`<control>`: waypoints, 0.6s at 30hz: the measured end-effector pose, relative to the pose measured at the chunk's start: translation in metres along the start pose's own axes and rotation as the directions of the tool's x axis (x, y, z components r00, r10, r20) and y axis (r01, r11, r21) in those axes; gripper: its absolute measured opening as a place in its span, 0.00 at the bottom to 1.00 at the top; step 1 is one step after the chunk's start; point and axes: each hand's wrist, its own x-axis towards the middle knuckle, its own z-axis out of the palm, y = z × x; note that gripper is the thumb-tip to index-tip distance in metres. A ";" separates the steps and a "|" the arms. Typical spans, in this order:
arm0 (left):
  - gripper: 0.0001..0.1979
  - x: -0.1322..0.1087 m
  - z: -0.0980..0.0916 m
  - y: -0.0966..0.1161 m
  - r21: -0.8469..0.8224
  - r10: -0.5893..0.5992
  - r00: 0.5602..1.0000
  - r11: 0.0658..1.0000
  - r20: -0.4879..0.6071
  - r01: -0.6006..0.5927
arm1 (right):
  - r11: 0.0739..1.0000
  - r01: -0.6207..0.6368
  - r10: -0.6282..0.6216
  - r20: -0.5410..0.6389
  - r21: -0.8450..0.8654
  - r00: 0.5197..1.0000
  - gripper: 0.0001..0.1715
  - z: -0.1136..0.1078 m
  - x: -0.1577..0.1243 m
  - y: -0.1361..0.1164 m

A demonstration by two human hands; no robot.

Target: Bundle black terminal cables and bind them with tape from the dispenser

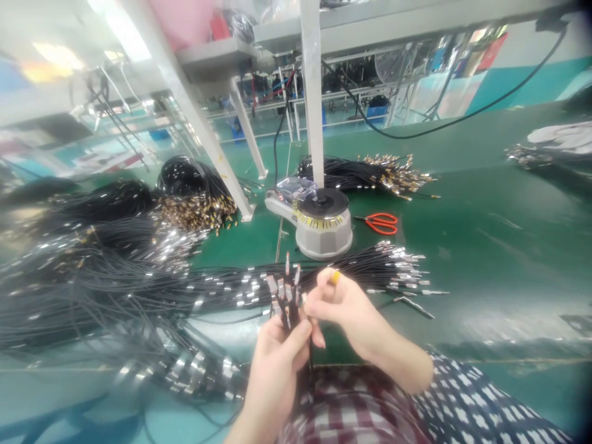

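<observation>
My left hand (pixel 280 361) is closed around a bundle of black cables (pixel 287 311), their silvery connector ends pointing up. Beside it, my right hand (pixel 345 308) is closed at the bundle's right edge, its thumb and fingers pinching a pale cable end (pixel 304 298). A small yellow piece (pixel 335 277), looking like tape, sits on a raised finger of that hand. Just beyond the hands stands a round white tape dispenser (pixel 324 231) with a black disc on top and yellow strips around its rim. Black cables with silvery ends (pixel 393 265) lie behind my right hand.
Orange-handled scissors (pixel 382 223) lie right of the dispenser. Large piles of black cables (pixel 106 246) cover the left side; another bundle (pixel 365 174) lies behind. Metal posts (pixel 312 92) rise from the green table (pixel 467 246). White gloves (pixel 562 137) rest at the far right.
</observation>
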 end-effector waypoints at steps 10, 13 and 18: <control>0.12 0.007 -0.008 0.005 -0.063 -0.044 0.993 0.997 0.111 0.051 | 0.996 -0.043 0.048 0.060 -0.080 0.997 0.15 -0.024 -0.006 -0.014; 0.10 0.008 -0.008 0.006 -0.108 -0.029 0.992 0.993 0.124 0.042 | 0.975 0.046 -0.051 -0.020 -0.216 0.998 0.13 -0.029 -0.007 -0.027; 0.10 0.007 -0.002 0.004 -0.099 -0.052 0.995 0.993 0.080 0.060 | 0.911 0.056 -0.077 -0.035 -0.409 0.996 0.14 -0.018 -0.004 -0.027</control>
